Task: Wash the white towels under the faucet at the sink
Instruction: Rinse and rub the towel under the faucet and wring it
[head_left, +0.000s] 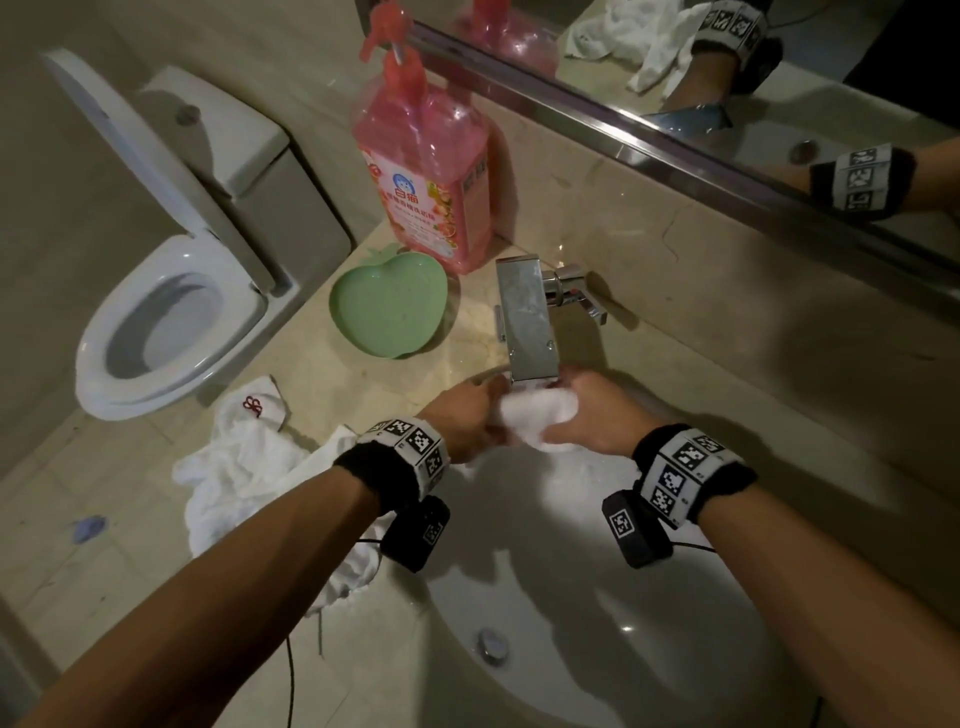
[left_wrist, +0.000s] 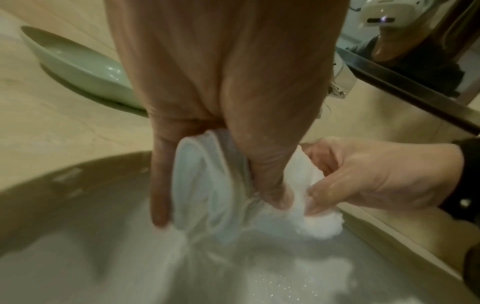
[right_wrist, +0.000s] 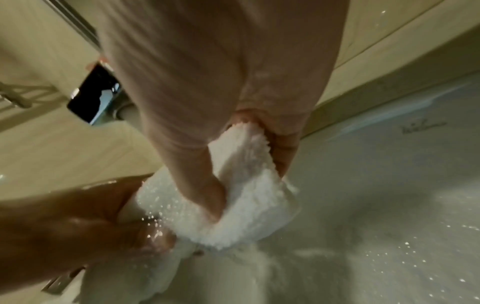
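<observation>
A wet white towel (head_left: 537, 410) is bunched between both hands just under the spout of the chrome faucet (head_left: 527, 317), over the back of the white sink basin (head_left: 597, 597). My left hand (head_left: 470, 415) grips the towel's left end (left_wrist: 207, 185), thumb and fingers curled round it. My right hand (head_left: 592, 410) grips the fluffy right end (right_wrist: 249, 195). Water droplets glisten on the towel and basin. More white towels (head_left: 244, 467) lie heaped on the counter to the left, one with a red embroidered mark.
A green apple-shaped dish (head_left: 389, 306) and a pink pump bottle (head_left: 426, 171) stand on the marble counter behind and left of the faucet. A mirror (head_left: 727, 67) runs along the back wall. A toilet (head_left: 166, 312) with raised lid sits far left. The overflow hole (head_left: 491, 644) is near me.
</observation>
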